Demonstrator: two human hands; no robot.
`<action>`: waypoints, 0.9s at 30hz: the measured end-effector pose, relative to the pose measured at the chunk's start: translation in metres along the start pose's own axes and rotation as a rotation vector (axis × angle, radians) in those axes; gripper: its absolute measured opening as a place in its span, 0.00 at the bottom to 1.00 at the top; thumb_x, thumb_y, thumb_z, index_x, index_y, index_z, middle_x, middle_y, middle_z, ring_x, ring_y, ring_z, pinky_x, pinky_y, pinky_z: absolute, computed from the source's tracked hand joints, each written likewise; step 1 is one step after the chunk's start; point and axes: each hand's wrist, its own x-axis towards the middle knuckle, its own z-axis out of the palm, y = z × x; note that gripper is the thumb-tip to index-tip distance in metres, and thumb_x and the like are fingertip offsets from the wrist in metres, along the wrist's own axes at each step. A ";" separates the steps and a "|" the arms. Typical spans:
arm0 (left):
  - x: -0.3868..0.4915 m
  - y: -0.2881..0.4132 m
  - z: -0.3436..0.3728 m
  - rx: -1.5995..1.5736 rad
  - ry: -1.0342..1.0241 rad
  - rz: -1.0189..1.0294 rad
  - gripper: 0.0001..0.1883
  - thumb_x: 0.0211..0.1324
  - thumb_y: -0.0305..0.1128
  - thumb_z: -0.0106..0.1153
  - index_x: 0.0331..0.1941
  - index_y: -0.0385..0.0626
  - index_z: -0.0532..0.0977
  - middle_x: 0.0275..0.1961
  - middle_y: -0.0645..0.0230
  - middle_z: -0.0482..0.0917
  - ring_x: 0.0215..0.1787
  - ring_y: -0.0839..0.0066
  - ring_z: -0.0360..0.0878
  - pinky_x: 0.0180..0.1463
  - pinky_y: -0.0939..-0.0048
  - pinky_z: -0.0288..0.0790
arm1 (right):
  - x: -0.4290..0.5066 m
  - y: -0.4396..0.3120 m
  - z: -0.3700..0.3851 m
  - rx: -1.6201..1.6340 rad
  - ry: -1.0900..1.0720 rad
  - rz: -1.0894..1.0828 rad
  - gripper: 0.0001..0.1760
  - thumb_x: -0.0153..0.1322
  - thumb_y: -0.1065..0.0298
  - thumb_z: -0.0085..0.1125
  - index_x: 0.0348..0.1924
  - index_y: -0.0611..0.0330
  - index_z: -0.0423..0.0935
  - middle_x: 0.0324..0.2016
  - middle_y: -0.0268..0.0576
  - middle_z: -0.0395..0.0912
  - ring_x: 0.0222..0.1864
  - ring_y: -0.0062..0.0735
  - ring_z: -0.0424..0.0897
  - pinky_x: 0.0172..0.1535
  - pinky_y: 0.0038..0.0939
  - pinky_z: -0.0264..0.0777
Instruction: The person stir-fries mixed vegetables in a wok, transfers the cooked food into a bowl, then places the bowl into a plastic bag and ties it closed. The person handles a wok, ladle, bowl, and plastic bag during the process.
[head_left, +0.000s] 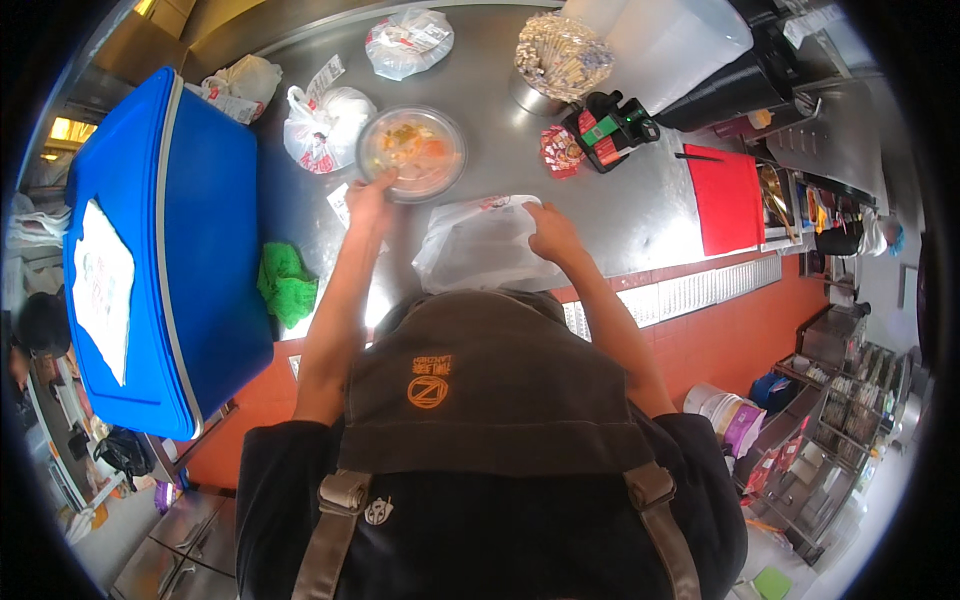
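Observation:
My left hand (371, 202) grips the near edge of a round, clear-lidded takeout bowl (414, 154) with food inside. Pinched at its upper right corner by my right hand (553, 232) is a white translucent plastic bag (487, 240), spread out before my apron. Just left of the bowl sits a tied white plastic bag (328, 127) with red print and a paper slip. A printed paper slip (339, 204) lies beside my left wrist. Whether the bowl touches the counter is unclear.
A large blue bin (210, 225) and a green cloth (286, 285) are at left on the steel counter (480, 127). Farther back are another tied bag (409, 43), a metal pot of wrapped chopsticks (564, 60) and a black card holder (611, 131). A red mat (725, 199) lies right.

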 end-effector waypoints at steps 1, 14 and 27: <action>-0.011 0.012 -0.004 0.006 -0.078 0.042 0.27 0.55 0.15 0.68 0.56 0.26 0.64 0.53 0.47 0.79 0.51 0.57 0.84 0.57 0.57 0.82 | 0.004 0.002 0.001 0.038 -0.003 0.025 0.35 0.63 0.76 0.56 0.66 0.55 0.71 0.57 0.61 0.77 0.62 0.62 0.75 0.61 0.51 0.74; -0.103 -0.043 -0.006 0.878 -0.198 0.162 0.45 0.46 0.32 0.75 0.66 0.20 0.65 0.60 0.39 0.79 0.63 0.54 0.78 0.67 0.60 0.72 | 0.045 -0.026 0.016 0.656 -0.071 -0.361 0.41 0.57 0.58 0.78 0.62 0.63 0.77 0.53 0.54 0.83 0.55 0.45 0.82 0.60 0.44 0.74; -0.046 -0.077 -0.041 1.580 -0.344 0.430 0.45 0.42 0.46 0.77 0.63 0.30 0.71 0.58 0.32 0.77 0.62 0.41 0.76 0.66 0.52 0.72 | 0.010 -0.088 0.001 -0.104 0.053 -0.145 0.40 0.68 0.65 0.61 0.71 0.66 0.58 0.76 0.67 0.51 0.48 0.61 0.85 0.51 0.54 0.80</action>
